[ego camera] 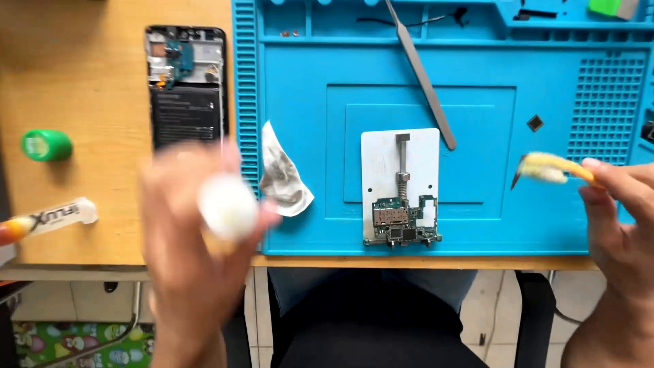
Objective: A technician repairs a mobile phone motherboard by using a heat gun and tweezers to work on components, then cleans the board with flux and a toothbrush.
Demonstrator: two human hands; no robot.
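Blue silicone is covering most of the bench as a work mat (477, 225), and at its lower centre a white holder plate (381, 157) is clamping a small green circuit board (402, 223), which is lying bare and apart from both hands. The left hand (197, 225), blurred in the lower left of the frame, is closing its grip around a small round white bottle or cap (227, 206); what exactly it is cannot be told. The right hand (616, 197), at the right edge, is pinching a yellow-handled brush (548, 168) with its dark bristle tip pointing left, well apart from the board. An opened phone (185, 85) is lying in the upper left, a crumpled wipe (283, 174) is sitting just left of the plate, and metal tweezers (422, 75) are resting untouched above it. Judging by this, the board is already out and mounted, while brushing it appears not yet begun.
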